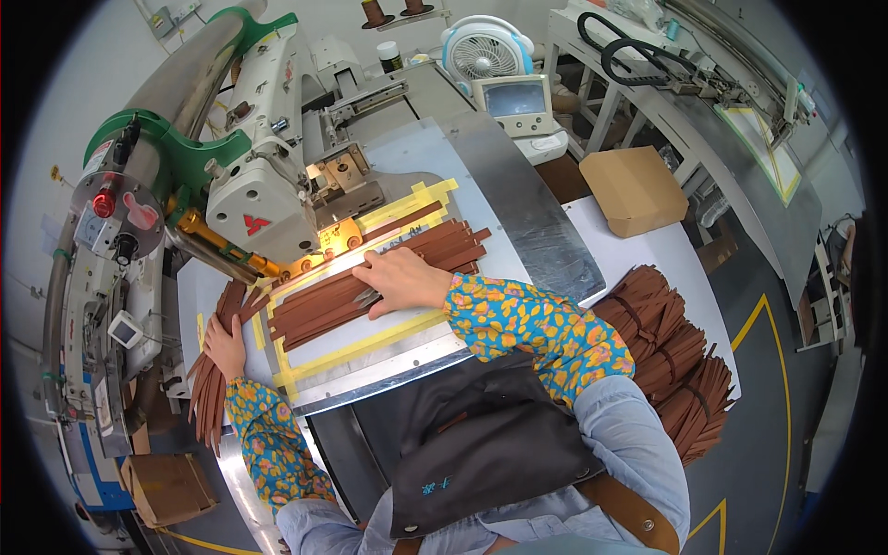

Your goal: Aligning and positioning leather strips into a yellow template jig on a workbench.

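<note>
Many brown strips (319, 313) lie beneath the right hand (404, 280).

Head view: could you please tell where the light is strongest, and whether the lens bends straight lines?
Head view: the strongest glow, warm and yellowish, falls on the metal clamp beside the white machine head; head view: bending is clear, the yellow floor line at right bows, and the corners go black.
</note>
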`<act>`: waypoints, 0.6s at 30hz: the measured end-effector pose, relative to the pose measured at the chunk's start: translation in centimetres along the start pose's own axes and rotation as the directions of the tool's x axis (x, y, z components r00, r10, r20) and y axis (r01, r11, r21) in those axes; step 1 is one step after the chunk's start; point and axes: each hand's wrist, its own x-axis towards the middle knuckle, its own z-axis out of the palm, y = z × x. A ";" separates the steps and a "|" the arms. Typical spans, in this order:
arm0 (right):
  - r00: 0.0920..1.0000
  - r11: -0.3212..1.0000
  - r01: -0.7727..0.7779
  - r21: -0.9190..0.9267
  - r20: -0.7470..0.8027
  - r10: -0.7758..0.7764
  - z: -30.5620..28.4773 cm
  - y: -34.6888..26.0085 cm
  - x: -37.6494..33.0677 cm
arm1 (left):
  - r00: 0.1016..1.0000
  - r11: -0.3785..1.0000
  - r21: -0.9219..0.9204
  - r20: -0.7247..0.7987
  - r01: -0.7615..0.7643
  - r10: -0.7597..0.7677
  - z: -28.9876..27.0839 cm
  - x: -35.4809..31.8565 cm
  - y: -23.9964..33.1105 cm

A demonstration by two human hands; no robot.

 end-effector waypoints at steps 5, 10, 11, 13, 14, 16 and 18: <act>1.000 1.000 -0.013 -0.008 0.019 0.013 -0.3 -0.1 0.1 | 1.000 1.000 -0.014 -0.024 0.001 -0.001 0.1 0.0 0.0; 1.000 1.000 -0.007 -0.015 -0.001 0.007 -0.1 -0.3 0.0 | 0.999 1.000 -0.026 -0.042 -0.008 0.007 0.1 -0.1 0.0; 1.000 1.000 -0.015 -0.021 0.009 0.015 -0.2 -0.4 0.0 | 0.999 1.000 -0.026 -0.041 -0.008 0.007 0.1 -0.1 0.0; 0.999 1.000 0.002 -0.007 -0.037 -0.002 0.0 -0.5 0.0 | 0.999 1.000 -0.026 -0.045 -0.013 0.012 0.1 -0.2 -0.2; 0.996 1.000 0.019 0.009 -0.083 -0.018 0.1 -0.5 0.1 | 0.999 1.000 -0.024 -0.043 -0.010 0.009 0.1 -0.3 -0.4; 0.999 1.000 0.013 0.008 -0.049 -0.013 0.1 -0.9 0.3 | 0.999 1.000 -0.007 -0.052 -0.006 0.005 -0.6 -0.6 -0.5; 1.000 1.000 -0.023 -0.020 0.019 0.023 0.0 -0.7 0.2 | 1.000 1.000 -0.025 0.009 -0.002 0.002 -1.5 -0.7 0.8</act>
